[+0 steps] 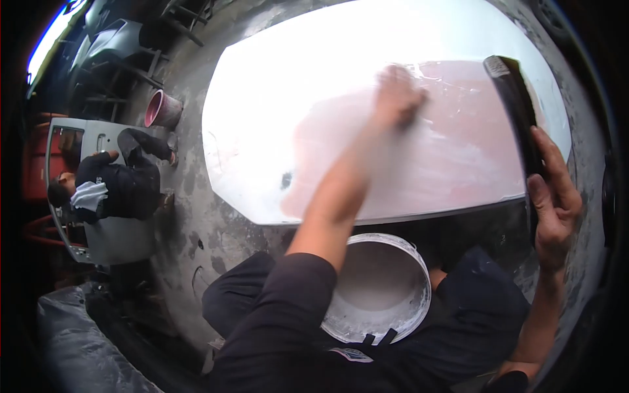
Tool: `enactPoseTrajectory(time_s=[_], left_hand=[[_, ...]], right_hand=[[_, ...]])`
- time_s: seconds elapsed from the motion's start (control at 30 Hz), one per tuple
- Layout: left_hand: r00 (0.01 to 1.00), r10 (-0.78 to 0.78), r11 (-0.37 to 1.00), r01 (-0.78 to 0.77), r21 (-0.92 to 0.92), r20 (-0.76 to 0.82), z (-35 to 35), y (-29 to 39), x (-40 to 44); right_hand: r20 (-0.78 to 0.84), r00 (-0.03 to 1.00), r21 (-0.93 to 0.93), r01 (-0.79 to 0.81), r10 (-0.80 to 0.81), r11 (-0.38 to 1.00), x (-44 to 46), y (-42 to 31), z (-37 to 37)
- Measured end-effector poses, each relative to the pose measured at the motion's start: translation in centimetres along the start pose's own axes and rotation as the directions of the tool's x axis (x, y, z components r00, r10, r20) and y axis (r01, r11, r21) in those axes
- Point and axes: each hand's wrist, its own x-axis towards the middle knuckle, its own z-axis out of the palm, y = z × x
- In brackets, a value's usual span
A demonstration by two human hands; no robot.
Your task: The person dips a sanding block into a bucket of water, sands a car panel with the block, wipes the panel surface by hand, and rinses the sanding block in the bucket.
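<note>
My left hand (396,98), blurred by motion, presses on a large white car body panel (262,78), over its wet pinkish patch (341,131). Its fingers look pressed together. Something dark shows under the palm, too smeared to name. At the panel's right side my right hand (557,209) is wrapped round a long dark curved strip (514,111), thumb on the near side. The strip has a greyish patch at its far end; I cannot tell whether it is fixed to the panel. Between my knees stands a white bucket (424,278) with cloudy greyish liquid inside.
To the left, another person (121,183) in dark clothes works at a grey car door (124,242). A pink bucket (164,110) stands on the stained concrete floor (187,229). Plastic sheeting (85,340) covers something at lower left. Metal stands are at upper left.
</note>
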Motion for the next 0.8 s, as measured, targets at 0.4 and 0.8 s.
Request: enactPoseTrajectory(time_s=[0.4,0.8], left_hand=[[0.897,-0.433,0.886,0.442,0.141,-0.092,-9.8,-14.8,-16.4],[0.938,-0.318,0.933,0.336,0.131,-0.141,-6.2,-7.8,-30.5]], right_hand=[[-0.09,0.996,0.004,-0.005,0.005,1.0,-1.1,1.4,0.7],[-0.133,0.991,0.296,0.049,-0.01,0.954,-0.6,2.4,2.3]])
